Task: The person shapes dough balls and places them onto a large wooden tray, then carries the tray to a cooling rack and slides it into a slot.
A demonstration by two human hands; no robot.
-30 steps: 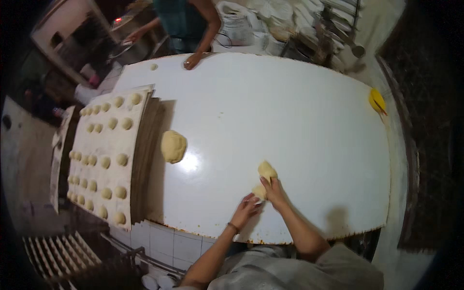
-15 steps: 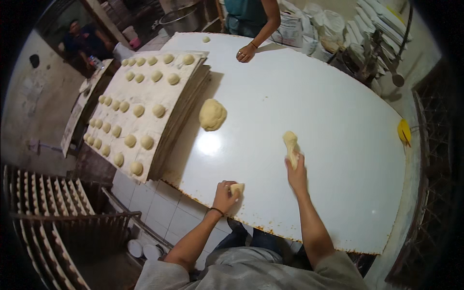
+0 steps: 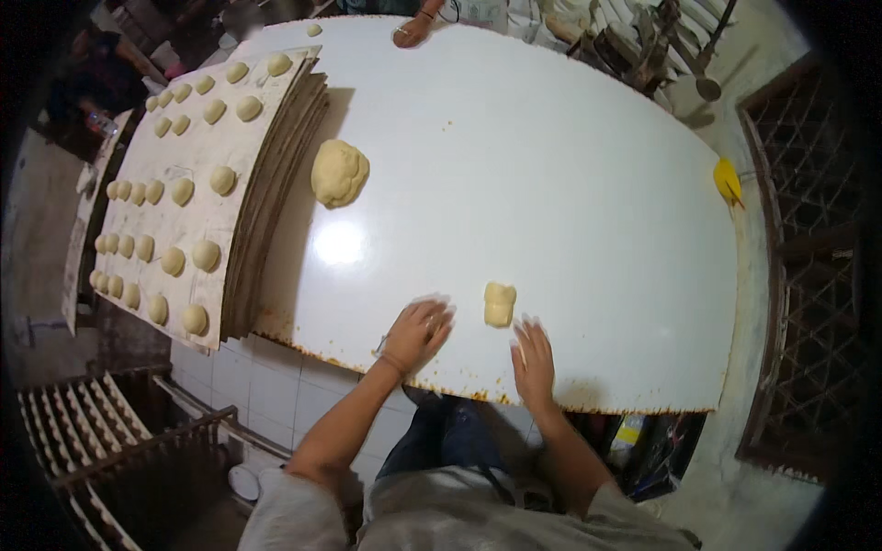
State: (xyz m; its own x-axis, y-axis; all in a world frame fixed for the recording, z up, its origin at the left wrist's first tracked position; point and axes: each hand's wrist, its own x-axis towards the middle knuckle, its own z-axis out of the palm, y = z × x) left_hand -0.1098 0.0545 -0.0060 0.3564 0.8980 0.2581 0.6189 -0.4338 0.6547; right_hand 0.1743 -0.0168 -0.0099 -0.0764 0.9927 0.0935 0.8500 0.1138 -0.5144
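A small lump of pale dough (image 3: 499,305) lies on the white tabletop (image 3: 551,202), with a crease across its upper part. To its left, my left hand (image 3: 421,332) hovers near the table's front edge, fingers stretched out and slightly smeared by motion, holding nothing I can see. Just right of the lump and apart from it, my right hand (image 3: 534,363) is open with its fingers pointing forward. Farther off to the left sits a big rounded mass of dough (image 3: 340,174), touched by neither hand.
A stack of boards (image 3: 276,202) stands on the table's left, its top bearing rows of dough balls (image 3: 222,180). Another person's hand (image 3: 412,33) rests at the far edge, near a small dough ball (image 3: 314,30). A yellow object (image 3: 728,182) lies at the right edge.
Both hands have let go of their dough pieces; one creased lump now lies between them. My right hand has come nearer my left. The view has shifted, too.
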